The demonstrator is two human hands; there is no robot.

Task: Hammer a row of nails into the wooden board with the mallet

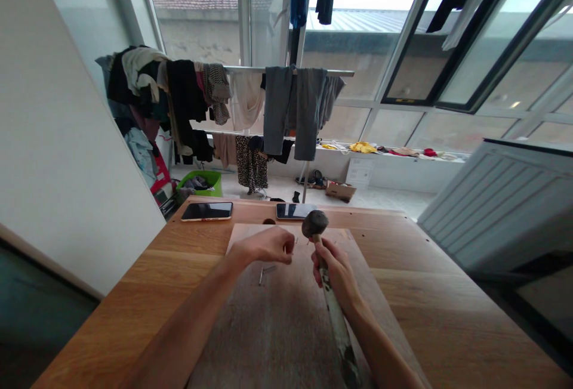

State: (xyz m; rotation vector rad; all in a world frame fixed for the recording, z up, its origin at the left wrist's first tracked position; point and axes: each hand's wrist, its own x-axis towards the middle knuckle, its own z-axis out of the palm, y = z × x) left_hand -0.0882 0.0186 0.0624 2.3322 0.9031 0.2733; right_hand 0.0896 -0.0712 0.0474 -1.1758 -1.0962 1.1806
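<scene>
Wooden board [268, 329]: flat on the table [134, 305], greyish-brown and dull beside the warmer tabletop; perhaps laid there to shield the surface beneath.
Hammer [332, 302]: above the board's right half, its dark, rounded, rough-looking head toward the far edge; the pale handle, mottled with dark patches, slants back toward the board's near end beside the forearm.
Right hand [335, 266]: over the board's far right part, fingers wrapped around the handle just below the head; so short a hold likely favours control over swing.
Left hand [273, 246]: over the board's far middle, fingers curled in, thumb close to the forefinger; whether they pinch anything small, I cannot tell.
Nails [261, 275]: two thin, metallic-looking pieces on the board's left side, at an angle to one another, seemingly set within easy reach.
Phones [206, 211]: one past the board's far left corner, the other beyond its far edge, partly hidden by the hammer head; presumably out of the way.
</scene>
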